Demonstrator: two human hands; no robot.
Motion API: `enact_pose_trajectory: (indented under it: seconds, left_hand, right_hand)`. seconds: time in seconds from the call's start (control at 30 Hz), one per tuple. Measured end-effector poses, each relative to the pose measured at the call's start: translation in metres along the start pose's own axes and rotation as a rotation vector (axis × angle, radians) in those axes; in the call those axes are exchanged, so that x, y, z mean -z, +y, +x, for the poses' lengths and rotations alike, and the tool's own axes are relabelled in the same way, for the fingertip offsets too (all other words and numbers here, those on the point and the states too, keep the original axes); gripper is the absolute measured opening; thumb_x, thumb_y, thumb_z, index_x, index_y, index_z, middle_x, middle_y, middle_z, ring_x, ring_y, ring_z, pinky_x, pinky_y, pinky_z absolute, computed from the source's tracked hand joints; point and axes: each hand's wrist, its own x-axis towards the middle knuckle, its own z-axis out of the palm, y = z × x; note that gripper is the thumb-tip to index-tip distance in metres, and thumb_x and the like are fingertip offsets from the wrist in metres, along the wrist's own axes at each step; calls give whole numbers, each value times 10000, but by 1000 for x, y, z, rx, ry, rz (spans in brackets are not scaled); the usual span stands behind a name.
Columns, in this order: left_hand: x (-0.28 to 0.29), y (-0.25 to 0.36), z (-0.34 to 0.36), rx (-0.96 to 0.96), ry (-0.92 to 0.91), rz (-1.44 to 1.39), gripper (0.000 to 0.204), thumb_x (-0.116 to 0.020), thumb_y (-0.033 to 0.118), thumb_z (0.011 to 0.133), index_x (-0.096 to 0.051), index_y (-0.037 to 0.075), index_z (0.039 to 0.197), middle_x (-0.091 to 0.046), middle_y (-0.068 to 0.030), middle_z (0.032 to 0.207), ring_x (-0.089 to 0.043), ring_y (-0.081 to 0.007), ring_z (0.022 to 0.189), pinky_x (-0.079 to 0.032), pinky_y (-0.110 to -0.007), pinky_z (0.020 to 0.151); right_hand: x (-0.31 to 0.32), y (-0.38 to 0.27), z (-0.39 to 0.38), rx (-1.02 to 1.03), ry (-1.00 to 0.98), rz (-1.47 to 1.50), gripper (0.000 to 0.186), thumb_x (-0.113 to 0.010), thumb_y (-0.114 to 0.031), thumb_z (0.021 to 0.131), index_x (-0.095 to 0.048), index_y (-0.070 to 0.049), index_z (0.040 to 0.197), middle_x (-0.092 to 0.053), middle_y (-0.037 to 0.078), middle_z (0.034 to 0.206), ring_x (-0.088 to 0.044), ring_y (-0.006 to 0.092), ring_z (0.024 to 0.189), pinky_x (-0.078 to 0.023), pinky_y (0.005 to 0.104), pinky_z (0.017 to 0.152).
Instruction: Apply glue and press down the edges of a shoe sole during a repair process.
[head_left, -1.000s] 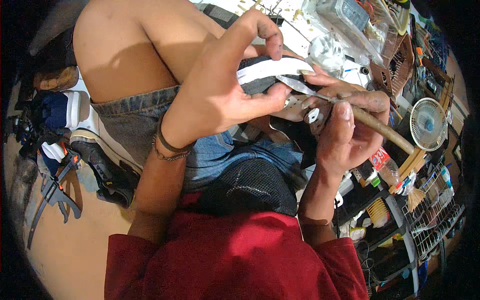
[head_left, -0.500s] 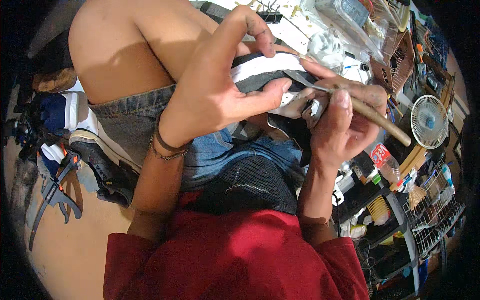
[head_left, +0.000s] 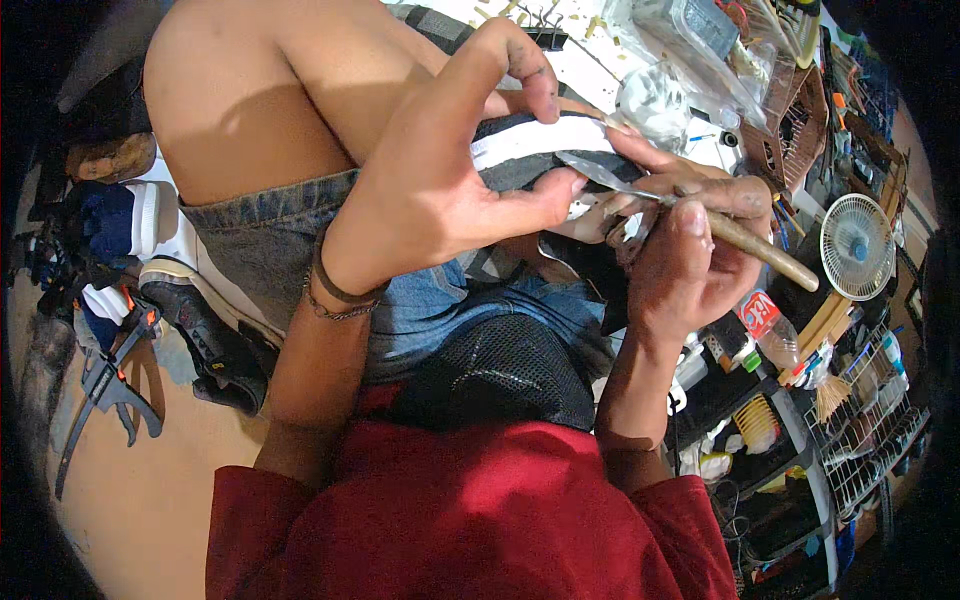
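A black shoe (head_left: 524, 170) with a white sole band lies across my lap between my hands. My left hand (head_left: 420, 180) grips it, thumb on the near side and fingers curled over the far side. In my right hand (head_left: 690, 250) is a knife (head_left: 755, 240) with a brown wooden handle and a short pointed metal blade, pinched between thumb and fingers. The blade lies over the dark strip just below the white band, its tip pointing left. Part of the right hand also rests against the shoe. My palms hide much of the shoe.
At the left lie a dark sneaker (head_left: 215, 345) and a black bar clamp (head_left: 100, 385). On the right stand a small white fan (head_left: 858, 247), a plastic bottle (head_left: 770, 325) and a wire rack (head_left: 865, 420). Clear plastic containers (head_left: 690, 40) and a brown basket (head_left: 795, 130) sit at the far right.
The knife has shifted a little left and nearer, its tip now further along the dark strip. The shoe and my left hand have moved slightly right.
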Motion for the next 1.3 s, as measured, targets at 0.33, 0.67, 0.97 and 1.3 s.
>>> enact_pose_trajectory:
  seconds: [0.33,0.67,0.97,1.3]
  left_hand:
    - [-1,5,1,11,5,50,462,-701,-67,814,-348,60,1084,-634,-154,1095,-633,-198,1085,-470,-273,925]
    - [3,5,0,8,-50,119,468,-672,-87,824,-321,60,1096,-645,-244,1163,-653,-250,1091,-508,-306,898]
    - [1,3,1,41,-68,18,490,-669,-99,833,-300,66,1110,-625,-319,1205,-643,-243,1088,-524,-318,889]
    - [0,-3,-1,9,-21,-43,484,-700,-84,824,-341,56,1116,-618,-207,1138,-645,-243,1097,-527,-301,880]
  right_hand:
    - [-2,3,-5,16,70,-69,168,-590,-132,946,-478,-8,943,-655,224,741,-696,345,716,-558,578,835]
    - [-3,2,-4,26,7,-17,155,-584,-127,955,-480,-11,954,-651,216,728,-702,378,757,-547,590,853]
    - [-7,-1,-4,-3,39,-64,143,-581,-111,950,-479,-10,956,-653,210,747,-704,399,785,-556,558,847]
    - [-10,1,-2,73,46,-80,173,-592,-146,931,-479,-16,915,-646,216,734,-705,335,762,-570,578,828]
